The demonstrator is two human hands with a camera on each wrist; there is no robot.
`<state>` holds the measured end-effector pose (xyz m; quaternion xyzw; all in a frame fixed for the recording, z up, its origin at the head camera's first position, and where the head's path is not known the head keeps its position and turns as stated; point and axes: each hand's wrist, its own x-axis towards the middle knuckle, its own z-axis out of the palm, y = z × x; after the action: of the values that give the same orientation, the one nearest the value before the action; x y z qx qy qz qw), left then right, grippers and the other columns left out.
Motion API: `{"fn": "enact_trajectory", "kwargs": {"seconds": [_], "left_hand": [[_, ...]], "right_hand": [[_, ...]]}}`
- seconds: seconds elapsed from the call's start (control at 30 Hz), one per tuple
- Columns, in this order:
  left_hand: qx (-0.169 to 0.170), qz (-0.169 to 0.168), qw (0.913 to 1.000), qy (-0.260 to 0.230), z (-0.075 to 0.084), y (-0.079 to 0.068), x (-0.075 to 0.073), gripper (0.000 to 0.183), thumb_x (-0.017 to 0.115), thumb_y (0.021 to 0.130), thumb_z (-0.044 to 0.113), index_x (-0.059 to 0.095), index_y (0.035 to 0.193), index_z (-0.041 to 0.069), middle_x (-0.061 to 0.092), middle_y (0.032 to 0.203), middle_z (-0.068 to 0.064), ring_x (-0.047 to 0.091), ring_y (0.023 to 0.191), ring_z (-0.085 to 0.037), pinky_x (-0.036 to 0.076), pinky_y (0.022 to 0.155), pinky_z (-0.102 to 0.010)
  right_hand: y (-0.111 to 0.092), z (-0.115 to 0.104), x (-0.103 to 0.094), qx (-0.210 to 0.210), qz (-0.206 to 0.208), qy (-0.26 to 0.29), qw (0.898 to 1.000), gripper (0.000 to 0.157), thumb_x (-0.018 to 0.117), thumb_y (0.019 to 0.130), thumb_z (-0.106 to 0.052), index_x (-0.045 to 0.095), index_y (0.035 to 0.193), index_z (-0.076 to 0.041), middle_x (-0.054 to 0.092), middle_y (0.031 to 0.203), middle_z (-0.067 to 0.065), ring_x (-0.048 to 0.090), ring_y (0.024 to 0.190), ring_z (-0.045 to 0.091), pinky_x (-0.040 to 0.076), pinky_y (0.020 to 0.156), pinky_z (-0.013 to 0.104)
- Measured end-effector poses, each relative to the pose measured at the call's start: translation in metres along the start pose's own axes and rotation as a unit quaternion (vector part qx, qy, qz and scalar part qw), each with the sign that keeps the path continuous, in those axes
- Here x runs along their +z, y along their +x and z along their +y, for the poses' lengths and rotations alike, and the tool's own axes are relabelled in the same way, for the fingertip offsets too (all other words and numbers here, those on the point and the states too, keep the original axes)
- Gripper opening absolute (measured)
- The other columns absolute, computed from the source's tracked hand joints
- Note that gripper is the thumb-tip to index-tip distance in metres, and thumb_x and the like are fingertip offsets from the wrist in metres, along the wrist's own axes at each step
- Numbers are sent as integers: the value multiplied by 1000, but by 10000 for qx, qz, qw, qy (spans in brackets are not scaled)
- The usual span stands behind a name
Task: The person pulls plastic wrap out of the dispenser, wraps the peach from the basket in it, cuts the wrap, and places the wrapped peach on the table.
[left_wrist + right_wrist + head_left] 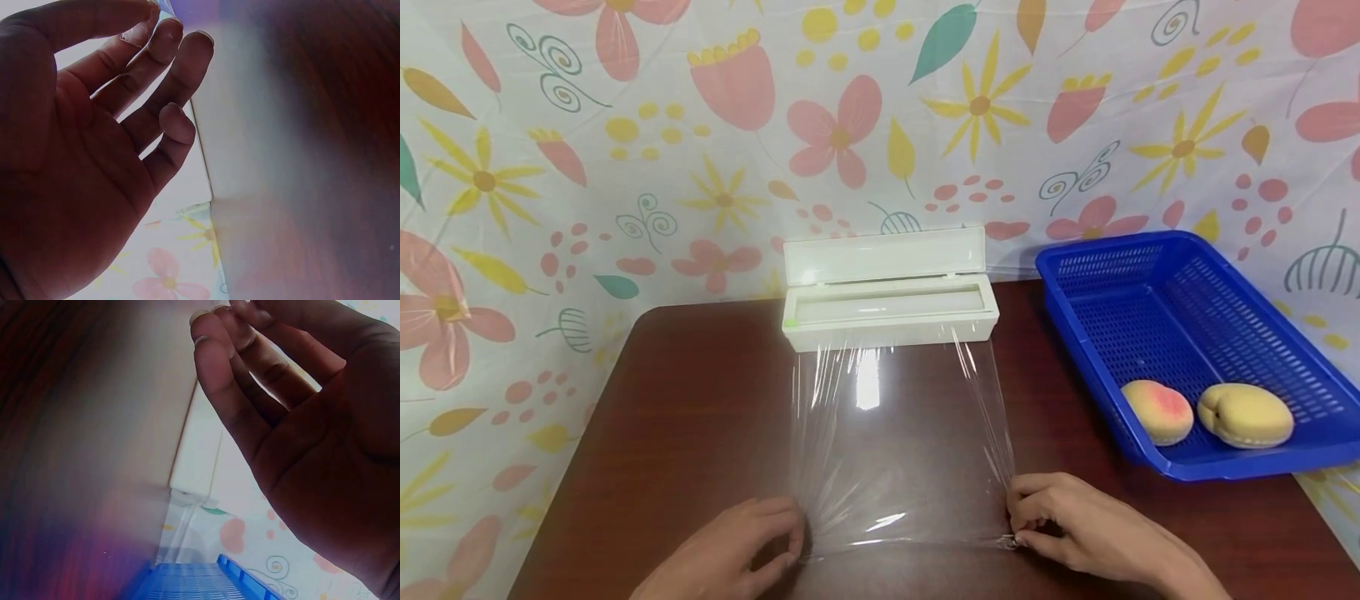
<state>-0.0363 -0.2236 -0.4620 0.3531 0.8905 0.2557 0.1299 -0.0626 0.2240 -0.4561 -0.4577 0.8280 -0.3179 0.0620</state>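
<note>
A sheet of clear plastic wrap (910, 450) stretches over the table from a white wrap dispenser (891, 333), whose lid (883, 257) stands raised at the back. My left hand (737, 546) pinches the sheet's near left corner between thumb and fingertips. At the near right corner my right hand (1082, 525) pinches the film, which bunches a little at the thumb. In the left wrist view a bit of film shows at the fingertips of the left hand (94, 144). The right wrist view shows the right hand (319, 437) with thumb and fingertips together near the top edge.
A blue plastic basket (1075, 333) stands at the right of the dark brown table (700, 400). Inside its near end lie a pink-tinged peach (1159, 412) and a yellow peach-like fruit (1247, 415). A flower-patterned sheet (715, 150) hangs behind the table.
</note>
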Motion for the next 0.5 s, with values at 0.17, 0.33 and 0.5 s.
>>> {"fn": "enact_trajectory", "kwargs": {"seconds": [0.17, 0.33, 0.5], "left_hand": [[-73, -77, 9999, -82, -1, 1, 2, 16, 68, 90, 25, 56, 88, 36, 48, 88, 24, 49, 79, -1, 45, 70, -22], [23, 76, 9999, 137, -2, 1, 5, 19, 68, 89, 25, 53, 86, 37, 45, 86, 24, 48, 76, -1, 44, 68, -20], [-29, 52, 9994, 330, -5, 2, 8, 19, 68, 89, 27, 52, 85, 38, 44, 85, 24, 46, 76, -1, 43, 69, -21]], "right_hand": [[-1, 2, 3, -1, 33, -12, 10000, 25, 74, 85, -12, 62, 82, -34, 47, 85, -20, 46, 74, -8, 44, 63, 12], [-1, 4, 5, 57, 27, -24, 10000, 24, 73, 85, -12, 62, 80, -33, 47, 84, -20, 46, 73, -8, 43, 62, 12], [-2, 7, 8, -7, 75, 51, 10000, 24, 73, 85, -11, 62, 81, -32, 47, 85, -20, 46, 73, -7, 43, 62, 11]]}}
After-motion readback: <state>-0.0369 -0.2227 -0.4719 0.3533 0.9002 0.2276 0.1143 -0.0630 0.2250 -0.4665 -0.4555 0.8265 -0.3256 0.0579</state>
